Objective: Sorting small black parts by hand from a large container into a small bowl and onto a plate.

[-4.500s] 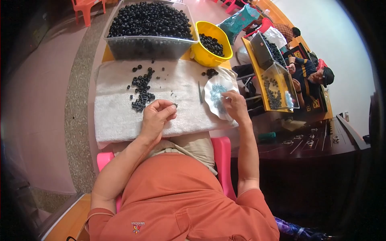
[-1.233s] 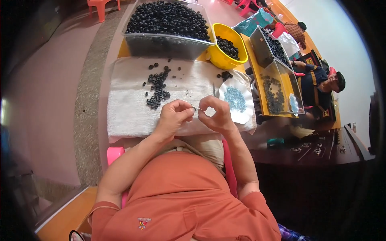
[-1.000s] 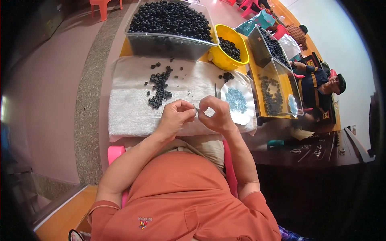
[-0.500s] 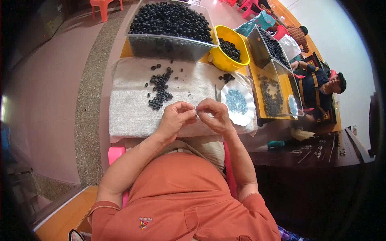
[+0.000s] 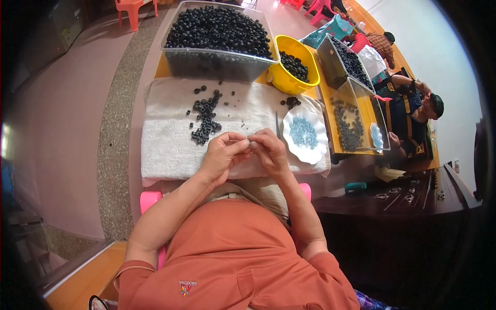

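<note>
My left hand [image 5: 225,154] and my right hand [image 5: 270,151] meet fingertip to fingertip over the near part of a white towel [image 5: 165,155]. Both are closed in a pinch around something too small to make out. Beyond my left hand lies a loose pile of small black ring-shaped parts [image 5: 205,116], with a few strays around it. To the right of my right hand sits a white scalloped plate [image 5: 319,151] holding tiny pale-blue pieces [image 5: 303,132]. A thin dark pointed tool [image 5: 277,125] lies beside the plate, and a little black cluster [image 5: 293,102] rests just past it.
A large clear bin [image 5: 217,64] of black parts stands at the far edge, beside a yellow tub [image 5: 281,77]. Two clear boxes [image 5: 356,85] line the right side. A person [image 5: 411,111] sits beyond them. A dark table [image 5: 361,204] holds a green-handled tool [image 5: 355,186].
My joined hands have shifted slightly left, and my right wrist has turned inward. Across the table, the other person has raised a hand toward their head.
</note>
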The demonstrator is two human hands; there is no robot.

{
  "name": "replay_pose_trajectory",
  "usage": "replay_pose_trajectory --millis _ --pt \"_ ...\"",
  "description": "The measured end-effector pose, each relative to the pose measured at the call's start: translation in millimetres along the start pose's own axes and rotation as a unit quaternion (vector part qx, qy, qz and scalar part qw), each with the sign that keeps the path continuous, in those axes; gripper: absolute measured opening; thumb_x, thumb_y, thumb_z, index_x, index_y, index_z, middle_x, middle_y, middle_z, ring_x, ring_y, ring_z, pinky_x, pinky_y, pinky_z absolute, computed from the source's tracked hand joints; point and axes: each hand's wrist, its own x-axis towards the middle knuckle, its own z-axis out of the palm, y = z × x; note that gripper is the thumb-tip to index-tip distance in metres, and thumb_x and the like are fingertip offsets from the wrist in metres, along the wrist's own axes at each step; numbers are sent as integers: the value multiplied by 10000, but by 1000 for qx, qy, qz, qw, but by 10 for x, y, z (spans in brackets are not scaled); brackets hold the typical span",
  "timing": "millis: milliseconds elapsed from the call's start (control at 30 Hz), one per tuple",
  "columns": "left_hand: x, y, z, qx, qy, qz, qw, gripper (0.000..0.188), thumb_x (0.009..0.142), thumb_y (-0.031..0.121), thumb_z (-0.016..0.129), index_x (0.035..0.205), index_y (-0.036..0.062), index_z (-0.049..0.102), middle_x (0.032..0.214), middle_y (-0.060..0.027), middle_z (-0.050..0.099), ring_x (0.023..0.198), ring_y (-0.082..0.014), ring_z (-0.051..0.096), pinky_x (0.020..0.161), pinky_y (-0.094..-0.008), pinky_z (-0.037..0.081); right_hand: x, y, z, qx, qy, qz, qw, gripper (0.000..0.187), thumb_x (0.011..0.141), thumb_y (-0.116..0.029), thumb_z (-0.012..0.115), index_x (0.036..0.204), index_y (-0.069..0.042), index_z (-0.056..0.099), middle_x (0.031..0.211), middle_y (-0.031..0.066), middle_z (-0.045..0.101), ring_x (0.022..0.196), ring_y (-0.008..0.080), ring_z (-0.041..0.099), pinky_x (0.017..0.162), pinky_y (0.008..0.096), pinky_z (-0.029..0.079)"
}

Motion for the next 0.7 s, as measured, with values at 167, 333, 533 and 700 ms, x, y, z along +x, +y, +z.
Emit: replay_pose_trajectory --millis 167,333,533,700 --pt "7 -23 -6 -9 9 9 1000 89 906 62 656 987 43 623 896 -49 667 791 -133 660 753 -278 569 -13 -24 54 -34 32 6 999 145 841 19 665 977 -21 636 917 111 593 729 205 601 621 282 483" --pt "22 -39 -20 -12 18 20 1000 87 905 57 659 985 50 625 900 -47 663 799 -132 657 745 -274 565 -33 -62 57 -7 35 25 999 151 834 21 682 972 -14 630 956 101 582 743 169 602 627 260 488" --pt "12 -43 -9 -16 15 24 999 90 908 62 657 991 58 623 912 -38 653 821 -136 647 765 -283 554 -50 -51 87 12 44 35 998 152 835 23 689 970 -4 626 975 91 578 752 130 598 634 237 488" --pt "8 -38 -8 -12 25 16 999 105 901 71 667 995 59 624 904 -32 648 809 -131 638 773 -288 553 -88 18 132 -1 51 28 998 151 836 34 678 967 -1 613 970 100 576 753 147 591 641 248 484"
